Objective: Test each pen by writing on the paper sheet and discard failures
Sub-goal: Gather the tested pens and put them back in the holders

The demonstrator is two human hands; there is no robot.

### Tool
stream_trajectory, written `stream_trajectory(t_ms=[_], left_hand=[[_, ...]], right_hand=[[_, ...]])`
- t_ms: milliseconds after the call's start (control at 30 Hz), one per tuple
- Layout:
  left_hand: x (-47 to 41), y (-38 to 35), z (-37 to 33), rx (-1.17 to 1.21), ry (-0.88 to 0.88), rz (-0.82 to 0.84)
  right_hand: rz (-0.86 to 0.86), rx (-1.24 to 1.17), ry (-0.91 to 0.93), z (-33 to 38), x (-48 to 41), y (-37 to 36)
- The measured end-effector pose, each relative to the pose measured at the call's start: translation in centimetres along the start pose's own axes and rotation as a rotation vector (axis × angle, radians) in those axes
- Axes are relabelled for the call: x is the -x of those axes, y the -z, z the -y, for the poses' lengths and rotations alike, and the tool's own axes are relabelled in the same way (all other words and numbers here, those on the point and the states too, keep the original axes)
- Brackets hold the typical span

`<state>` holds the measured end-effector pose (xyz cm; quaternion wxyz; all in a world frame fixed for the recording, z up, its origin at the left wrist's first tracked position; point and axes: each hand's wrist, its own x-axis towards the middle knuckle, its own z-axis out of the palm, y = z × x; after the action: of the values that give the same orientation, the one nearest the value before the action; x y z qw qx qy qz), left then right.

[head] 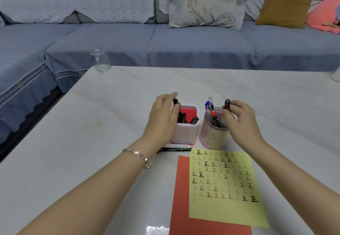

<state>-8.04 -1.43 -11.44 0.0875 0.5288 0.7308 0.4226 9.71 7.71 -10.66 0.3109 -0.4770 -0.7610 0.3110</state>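
Nearest the person, a yellow paper sheet (227, 209) covered in rows of written marks is lying on the table (103, 128), overlapping a red sheet (181, 188). Just beyond them a black pen (174, 149) is lying flat against the base of a white square holder (185, 133), which is standing just beside a pink round holder (211, 135). The left hand (163, 119), with a bracelet (137, 153) on its wrist, is gripping a dark pen (176, 101) over the white holder, where other dark pens are standing. The right hand (241, 119) is pinching the top of a red-and-dark pen (227, 104) above the pink holder. Farther off, a glass jar (100, 60) is standing at the table's far edge, with a blue sofa (184, 38) behind.
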Motion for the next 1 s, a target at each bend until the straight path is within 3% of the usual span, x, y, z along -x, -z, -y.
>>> stream_trajectory(t_ms=[100, 167, 267, 500, 600, 700, 833, 1000], left_hand=[[2.3, 0.6, 2.6, -0.045, 0.113, 0.005], [3.7, 0.9, 5.0, -0.209, 0.207, 0.214], [4.8, 0.9, 7.3, -0.500, 0.152, 0.481], [5.2, 0.9, 7.0, -0.775, -0.002, 0.630], [6.1, 1.4, 6.8, -0.823, -0.011, 0.685], [7.0, 2.7, 5.4, -0.685, 0.014, 0.660], [7.5, 4.6, 3.1, -0.306, 0.010, 0.548], [7.2, 5.7, 0.9, 0.359, 0.329, 0.242]], right_hand=[[-0.031, 0.064, 0.029, 0.3, 0.7, 0.6], [-0.109, 0.066, 0.160, 1.2, 1.8, 0.7], [-0.137, 0.045, 0.396, 2.6, 3.4, 0.1], [0.334, 0.086, 0.542, 3.5, 6.3, -3.7], [0.409, 0.233, 0.543, 2.7, 6.8, -5.6], [0.470, 0.383, 0.624, 2.0, 6.7, -7.3], [0.539, 0.432, 0.653, 2.7, 6.5, -8.0], [0.658, 0.075, 0.350, 4.2, 6.6, -5.4]])
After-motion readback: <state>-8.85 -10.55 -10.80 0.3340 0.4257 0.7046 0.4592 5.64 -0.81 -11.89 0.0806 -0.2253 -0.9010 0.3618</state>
